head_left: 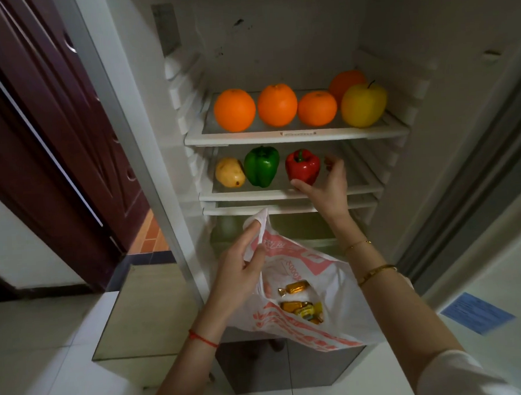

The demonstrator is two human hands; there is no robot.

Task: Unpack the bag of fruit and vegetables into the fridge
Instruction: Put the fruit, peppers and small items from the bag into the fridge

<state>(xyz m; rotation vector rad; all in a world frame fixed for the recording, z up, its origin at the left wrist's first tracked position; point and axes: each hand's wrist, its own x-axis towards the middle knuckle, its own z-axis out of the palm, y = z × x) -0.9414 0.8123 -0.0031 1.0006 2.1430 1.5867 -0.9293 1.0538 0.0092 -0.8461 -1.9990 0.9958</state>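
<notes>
Lower shelf [358, 183] bare right of red pepper [302, 166] (left crowded).

Dark red panelled door [38, 124] at left, blue paper sheet [478, 312] on pale tiled floor [34, 345]

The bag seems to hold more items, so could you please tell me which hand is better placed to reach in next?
Probably the right hand: it rests at the red pepper, fingers loose, while the left hand pinches the bag open.

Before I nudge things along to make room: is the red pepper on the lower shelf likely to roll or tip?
The red pepper stands stem-up on a lobed, uneven base, so it would probably wobble or tip rather than roll. Its glossy skin looks slippery. The right hand at its side suggests it is light enough for one hand.
</notes>
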